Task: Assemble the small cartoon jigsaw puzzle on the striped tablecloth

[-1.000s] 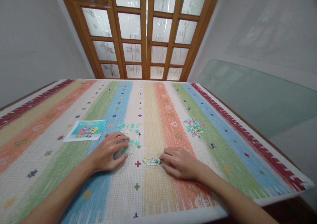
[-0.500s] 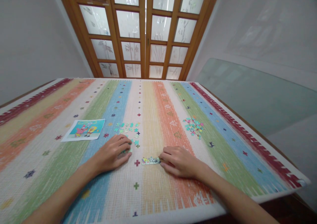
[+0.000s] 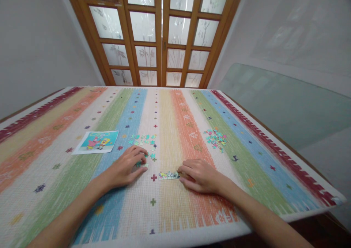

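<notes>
Striped tablecloth and pic sheet lying flat on the L: no change. L hand has edged a touch R, thumb & curled fingers apart; can't tell if they touch a pc. R hand hasn't budged, fingertips bunched, can't tell if pinching anything. Loose pcs at & beyond L hand; heap off R, same. Puzzle strip between hands, R end at R fingertips, no visible growth, so work's paused there.
</notes>
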### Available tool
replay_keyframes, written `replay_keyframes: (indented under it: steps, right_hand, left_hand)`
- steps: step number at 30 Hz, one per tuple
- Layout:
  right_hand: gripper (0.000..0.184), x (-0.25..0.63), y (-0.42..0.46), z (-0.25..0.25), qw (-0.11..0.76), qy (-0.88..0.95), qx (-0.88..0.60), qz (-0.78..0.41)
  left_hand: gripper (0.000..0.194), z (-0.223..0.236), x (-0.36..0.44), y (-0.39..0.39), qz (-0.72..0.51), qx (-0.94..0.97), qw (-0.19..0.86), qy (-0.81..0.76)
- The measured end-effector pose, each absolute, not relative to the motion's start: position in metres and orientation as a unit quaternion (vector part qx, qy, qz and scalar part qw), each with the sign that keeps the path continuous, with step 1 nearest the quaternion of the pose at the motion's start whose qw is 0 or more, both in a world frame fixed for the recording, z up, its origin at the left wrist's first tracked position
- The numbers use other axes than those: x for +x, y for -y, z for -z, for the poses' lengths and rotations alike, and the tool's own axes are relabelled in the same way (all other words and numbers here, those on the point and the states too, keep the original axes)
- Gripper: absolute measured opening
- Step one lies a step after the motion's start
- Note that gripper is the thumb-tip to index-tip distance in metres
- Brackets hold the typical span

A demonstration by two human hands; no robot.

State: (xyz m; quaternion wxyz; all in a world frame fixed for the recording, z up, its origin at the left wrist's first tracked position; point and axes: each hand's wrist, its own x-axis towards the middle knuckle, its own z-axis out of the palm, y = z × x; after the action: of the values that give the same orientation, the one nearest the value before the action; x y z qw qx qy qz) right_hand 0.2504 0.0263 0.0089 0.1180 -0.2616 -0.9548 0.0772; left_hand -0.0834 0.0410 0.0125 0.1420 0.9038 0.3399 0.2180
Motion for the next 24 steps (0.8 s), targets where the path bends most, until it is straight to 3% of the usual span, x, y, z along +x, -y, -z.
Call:
replay_keyframes:
  steps: [9, 14, 24]
  right_hand:
    - [0.017, 0.25, -0.028, -0.004, 0.131, 0.953, -0.261, -0.077]
    - [0.021, 0.247, -0.027, -0.008, 0.144, 0.953, -0.257, -0.067]
    - [0.033, 0.238, -0.019, -0.008, 0.221, 0.949, -0.221, -0.047]
  left_hand:
    - [0.001, -0.018, -0.078, -0.036, -0.205, 0.892, 0.187, -0.358]
    - [0.009, -0.021, -0.074, -0.032, -0.213, 0.888, 0.202, -0.354]
    - [0.018, -0.028, -0.042, -0.01, -0.272, 0.813, 0.367, -0.362]
